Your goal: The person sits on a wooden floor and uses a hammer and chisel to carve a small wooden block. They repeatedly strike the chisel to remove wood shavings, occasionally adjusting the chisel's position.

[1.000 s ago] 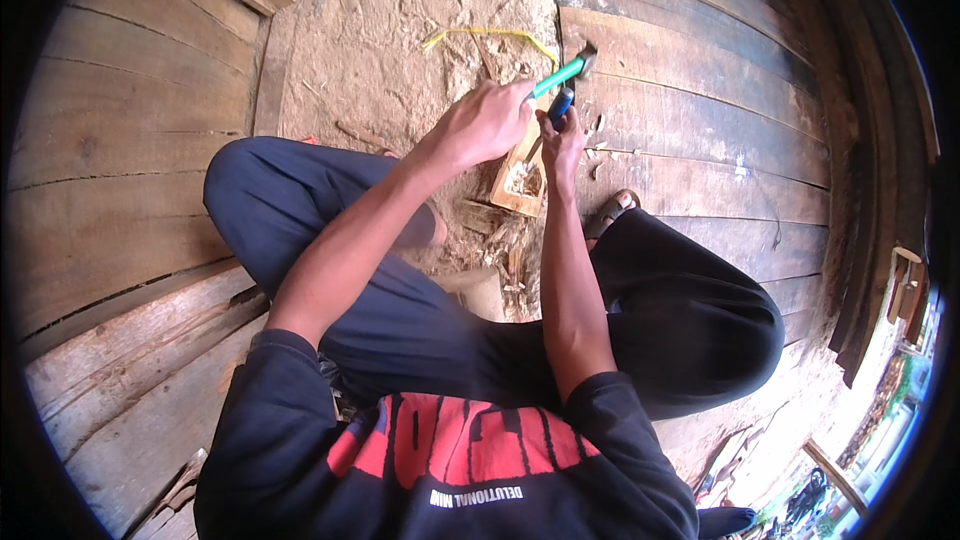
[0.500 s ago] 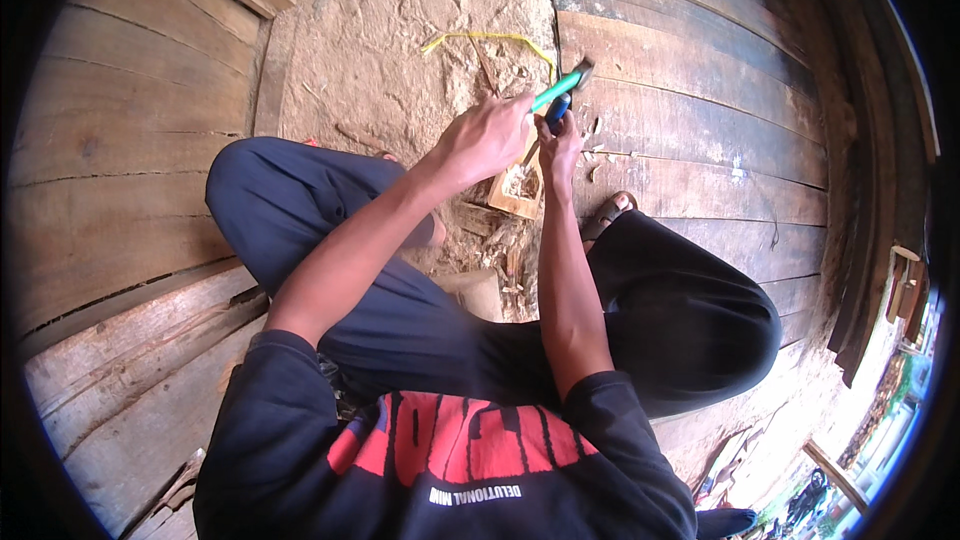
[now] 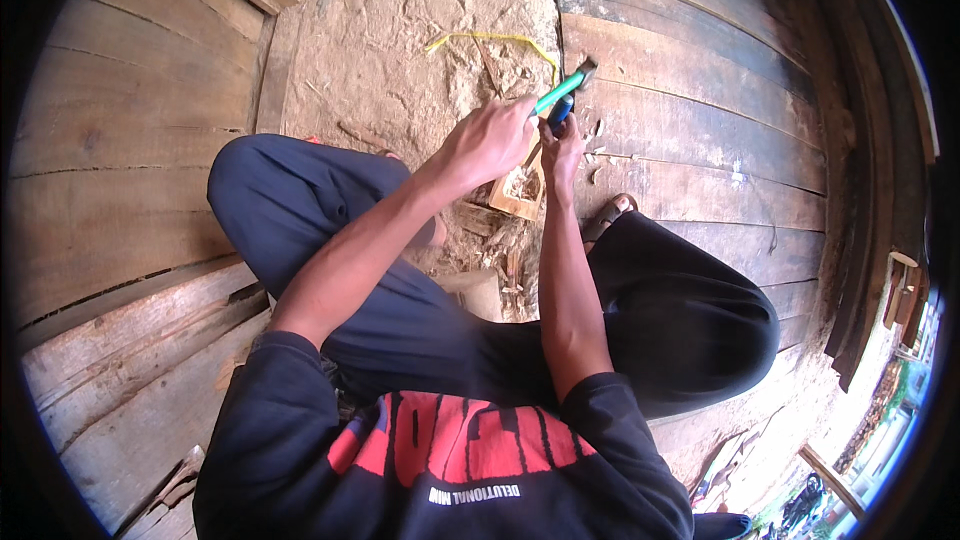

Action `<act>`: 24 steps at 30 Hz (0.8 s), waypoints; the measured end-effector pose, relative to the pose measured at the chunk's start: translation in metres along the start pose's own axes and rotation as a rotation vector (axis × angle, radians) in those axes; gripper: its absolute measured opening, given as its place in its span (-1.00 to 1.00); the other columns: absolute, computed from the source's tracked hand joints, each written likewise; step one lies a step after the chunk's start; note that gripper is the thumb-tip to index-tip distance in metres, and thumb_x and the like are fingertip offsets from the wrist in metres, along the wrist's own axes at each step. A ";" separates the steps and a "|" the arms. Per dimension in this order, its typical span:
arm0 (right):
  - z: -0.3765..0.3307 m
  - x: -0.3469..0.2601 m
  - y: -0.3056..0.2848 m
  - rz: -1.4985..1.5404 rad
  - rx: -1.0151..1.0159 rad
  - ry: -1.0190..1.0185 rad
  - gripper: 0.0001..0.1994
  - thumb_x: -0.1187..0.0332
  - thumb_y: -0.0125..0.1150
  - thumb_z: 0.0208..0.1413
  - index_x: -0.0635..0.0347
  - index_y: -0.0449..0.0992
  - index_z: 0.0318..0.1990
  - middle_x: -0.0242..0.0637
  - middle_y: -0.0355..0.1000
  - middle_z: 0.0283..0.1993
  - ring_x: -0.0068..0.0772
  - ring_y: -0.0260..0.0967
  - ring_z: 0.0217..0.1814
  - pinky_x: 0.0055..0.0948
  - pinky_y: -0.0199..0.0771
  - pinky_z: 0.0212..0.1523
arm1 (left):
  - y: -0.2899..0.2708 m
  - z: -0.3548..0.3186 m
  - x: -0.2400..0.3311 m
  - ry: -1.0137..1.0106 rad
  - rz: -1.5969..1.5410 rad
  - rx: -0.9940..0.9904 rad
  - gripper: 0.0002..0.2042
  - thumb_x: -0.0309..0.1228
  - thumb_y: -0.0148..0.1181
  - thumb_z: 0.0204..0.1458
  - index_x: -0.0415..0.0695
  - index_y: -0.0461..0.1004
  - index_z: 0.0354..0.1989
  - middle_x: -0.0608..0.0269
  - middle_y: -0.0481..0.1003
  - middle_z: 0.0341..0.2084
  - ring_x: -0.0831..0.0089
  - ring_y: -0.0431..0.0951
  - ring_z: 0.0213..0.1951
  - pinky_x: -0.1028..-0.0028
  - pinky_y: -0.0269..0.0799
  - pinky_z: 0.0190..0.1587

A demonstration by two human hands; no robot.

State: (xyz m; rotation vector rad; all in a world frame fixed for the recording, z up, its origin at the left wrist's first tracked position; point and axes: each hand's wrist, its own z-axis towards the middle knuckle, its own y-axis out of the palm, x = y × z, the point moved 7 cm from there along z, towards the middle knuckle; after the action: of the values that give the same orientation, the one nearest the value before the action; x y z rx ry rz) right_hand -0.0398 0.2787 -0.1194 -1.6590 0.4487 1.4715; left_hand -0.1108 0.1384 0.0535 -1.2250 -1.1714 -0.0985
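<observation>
My left hand (image 3: 490, 145) is closed round the green handle of a hammer (image 3: 556, 93), whose dark head points up and to the right. Just beside it, my right hand (image 3: 563, 148) grips a chisel by its blue handle (image 3: 561, 111); the hammer lies close over the top of that handle, and whether they touch I cannot tell. The chisel's blade is hidden by the hand. Under both hands is a light wooden block (image 3: 517, 206) with a hollow cut into it and chips inside. My left hand and forearm cover much of the block.
Wood chips (image 3: 593, 168) lie on the plank floor (image 3: 700, 110) to the right. A thin yellow strip (image 3: 490, 36) curves over the bare earth (image 3: 380, 40) beyond my hands. Large boards (image 3: 130, 110) stand at left. My bent legs flank the block, and a sandalled foot (image 3: 610, 215) is close by.
</observation>
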 end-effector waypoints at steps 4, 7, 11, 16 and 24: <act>0.005 0.021 0.006 0.119 0.020 -0.018 -0.72 0.47 0.38 0.04 0.34 0.45 -0.13 -0.16 0.40 -0.51 -0.42 0.22 -0.49 -0.37 0.35 -0.43 | -0.001 0.001 0.001 0.104 0.027 0.106 -0.63 -0.43 0.01 0.21 -0.38 0.36 0.12 -0.23 0.49 -0.60 0.03 0.57 -0.58 0.14 0.49 -0.46; 0.003 0.002 0.002 0.050 0.004 -0.017 -0.70 0.46 0.39 0.03 0.34 0.46 -0.12 -0.14 0.42 -0.50 -0.41 0.26 -0.48 -0.37 0.38 -0.40 | 0.007 0.001 -0.014 0.022 0.069 -0.074 -0.63 -0.43 0.01 0.20 -0.39 0.36 0.12 -0.23 0.49 -0.61 0.01 0.57 -0.57 0.14 0.48 -0.47; 0.003 0.003 0.000 0.030 0.013 -0.028 -0.68 0.42 0.41 0.02 0.33 0.46 -0.11 -0.10 0.46 -0.47 -0.39 0.28 -0.49 -0.33 0.40 -0.39 | -0.007 0.010 -0.004 -0.009 0.012 -0.011 -0.63 -0.42 0.02 0.20 -0.35 0.37 0.13 -0.20 0.49 -0.61 0.02 0.56 -0.56 0.12 0.48 -0.43; 0.005 0.000 0.002 0.001 -0.003 -0.041 -0.70 0.45 0.39 0.04 0.32 0.45 -0.12 -0.14 0.40 -0.48 -0.45 0.19 -0.47 -0.36 0.37 -0.39 | 0.000 0.014 -0.018 0.051 0.063 -0.031 -0.66 -0.42 0.05 0.18 -0.28 0.43 0.11 -0.17 0.48 -0.61 0.07 0.53 -0.59 0.15 0.44 -0.45; 0.006 0.000 0.001 0.064 0.016 -0.057 -0.74 0.51 0.33 0.07 0.33 0.41 -0.12 -0.16 0.39 -0.46 -0.47 0.20 -0.44 -0.37 0.38 -0.38 | -0.010 0.022 0.001 0.035 -0.016 0.036 -0.63 -0.45 0.05 0.17 -0.26 0.41 0.16 -0.14 0.51 -0.57 0.20 0.53 -0.61 0.24 0.44 -0.46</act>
State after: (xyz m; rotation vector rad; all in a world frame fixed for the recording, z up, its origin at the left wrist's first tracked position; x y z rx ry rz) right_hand -0.0446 0.2826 -0.1197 -1.5990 0.4844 1.5538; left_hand -0.1310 0.1512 0.0584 -1.1781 -1.1480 -0.1098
